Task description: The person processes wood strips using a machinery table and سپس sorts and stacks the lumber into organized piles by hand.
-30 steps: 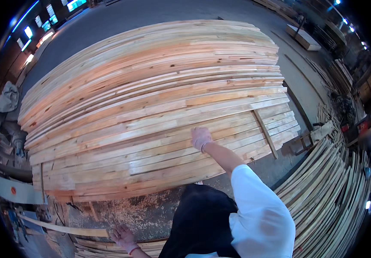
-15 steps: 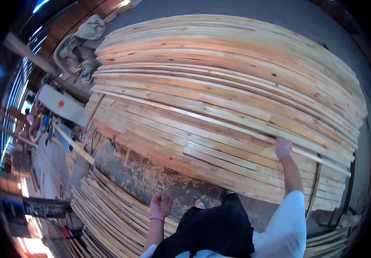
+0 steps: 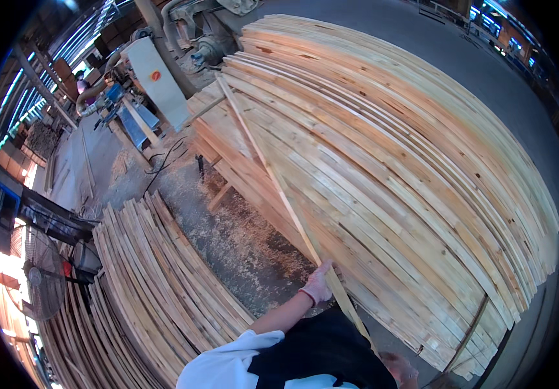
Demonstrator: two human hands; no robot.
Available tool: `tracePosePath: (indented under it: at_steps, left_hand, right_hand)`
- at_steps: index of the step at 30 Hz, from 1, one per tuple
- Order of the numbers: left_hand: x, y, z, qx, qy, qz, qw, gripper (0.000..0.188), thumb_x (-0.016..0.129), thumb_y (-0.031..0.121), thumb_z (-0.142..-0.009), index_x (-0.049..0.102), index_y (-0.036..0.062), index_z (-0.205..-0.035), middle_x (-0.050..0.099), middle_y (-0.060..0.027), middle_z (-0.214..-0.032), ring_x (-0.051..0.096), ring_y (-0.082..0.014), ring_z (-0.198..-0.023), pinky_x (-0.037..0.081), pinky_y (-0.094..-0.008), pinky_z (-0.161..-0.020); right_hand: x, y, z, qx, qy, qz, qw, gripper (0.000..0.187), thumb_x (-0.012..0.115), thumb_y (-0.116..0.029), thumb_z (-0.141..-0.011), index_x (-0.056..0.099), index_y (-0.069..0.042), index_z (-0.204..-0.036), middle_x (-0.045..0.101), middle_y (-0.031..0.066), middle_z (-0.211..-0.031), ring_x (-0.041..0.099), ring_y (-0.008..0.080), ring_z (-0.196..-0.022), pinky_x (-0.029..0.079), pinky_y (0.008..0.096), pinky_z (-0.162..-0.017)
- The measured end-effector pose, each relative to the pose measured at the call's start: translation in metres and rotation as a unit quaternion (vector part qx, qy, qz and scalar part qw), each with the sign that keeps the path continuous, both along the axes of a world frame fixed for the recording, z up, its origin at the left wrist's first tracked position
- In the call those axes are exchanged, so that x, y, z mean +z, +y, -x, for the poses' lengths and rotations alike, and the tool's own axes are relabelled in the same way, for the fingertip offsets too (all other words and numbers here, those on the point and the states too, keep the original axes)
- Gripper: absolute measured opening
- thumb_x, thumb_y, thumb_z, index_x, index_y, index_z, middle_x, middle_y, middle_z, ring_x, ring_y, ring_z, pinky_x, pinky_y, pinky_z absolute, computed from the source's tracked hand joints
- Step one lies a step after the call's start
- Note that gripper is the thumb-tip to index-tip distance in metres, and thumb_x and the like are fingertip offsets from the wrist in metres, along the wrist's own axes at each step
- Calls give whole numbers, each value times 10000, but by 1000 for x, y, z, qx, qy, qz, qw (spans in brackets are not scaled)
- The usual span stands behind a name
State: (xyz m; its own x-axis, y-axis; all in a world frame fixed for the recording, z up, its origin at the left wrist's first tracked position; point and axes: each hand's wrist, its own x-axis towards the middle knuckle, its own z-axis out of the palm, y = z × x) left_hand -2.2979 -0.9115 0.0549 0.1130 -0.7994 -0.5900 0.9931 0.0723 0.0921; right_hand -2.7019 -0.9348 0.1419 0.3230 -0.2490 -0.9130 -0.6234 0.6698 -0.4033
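A long, narrow wooden strip (image 3: 278,183) lies slantwise across the broad stack of boards (image 3: 370,220). Its far end rests on the stack's left part, and its near end reaches down beside my dark apron. My left hand (image 3: 318,285), in a light glove, closes round the strip near the stack's front edge. Low in the view, close to the strip's near end, is my right hand (image 3: 401,369). It is blurred and its fingers are hidden, so whether it grips the strip does not show.
Another pile of strips (image 3: 163,272) lies at my left. Between the two piles, sawdust (image 3: 247,240) covers the floor. A machine with a pale panel (image 3: 156,84) and a post stand beyond the stack's left end. A fan (image 3: 36,275) is at far left; a person (image 3: 81,84) stands farther back.
The view has turned left. The strip has swung from lying along the boards to slanting toward me. My left hand, earlier open and empty, now grips it; my right hand has come near my body.
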Motion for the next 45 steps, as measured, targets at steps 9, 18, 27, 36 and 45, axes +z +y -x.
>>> tracePosePath:
  at_steps: [9,18,27,36,45]
  left_hand:
    - [35,58,-10,42,-5,-38,998,152,605,269,-865,597,120,-896,582,-41,-776,582,-235,-733,517,-486,-727]
    - [27,91,-27,163,-69,-45,983,194,616,233,-850,608,70,-956,641,-85,-844,609,-273,-808,512,-469,-780]
    - [8,82,123,-101,-10,-22,995,340,641,188,-838,581,46,-1142,638,-104,-1112,621,-249,-1012,518,-410,-867]
    - [48,111,103,-198,-159,-62,965,360,655,203,-853,563,-10,-1129,644,-152,-1036,647,-264,-914,564,-359,-773]
    - [80,130,-3,-116,-238,-65,962,329,678,199,-819,587,3,-1067,658,-155,-1003,666,-273,-864,562,-391,-768]
  right_hand:
    - [1,73,66,375,265,263,848,591,609,-441,-791,508,-79,-1247,620,159,-1070,588,318,-962,466,401,-845]
    - [43,14,31,527,273,405,696,421,497,-360,-930,558,-26,-1180,632,108,-958,597,258,-884,485,373,-766]
    - [-1,-4,-81,369,10,540,756,579,757,-416,-658,581,-108,-1116,655,137,-942,631,307,-888,497,407,-778]
    - [0,-61,186,367,200,451,789,538,490,-446,-924,521,6,-1215,595,87,-1024,570,230,-908,464,374,-806]
    - [88,-14,177,-183,125,260,940,542,500,-440,-916,503,-7,-1242,570,101,-1136,567,239,-948,442,375,-860]
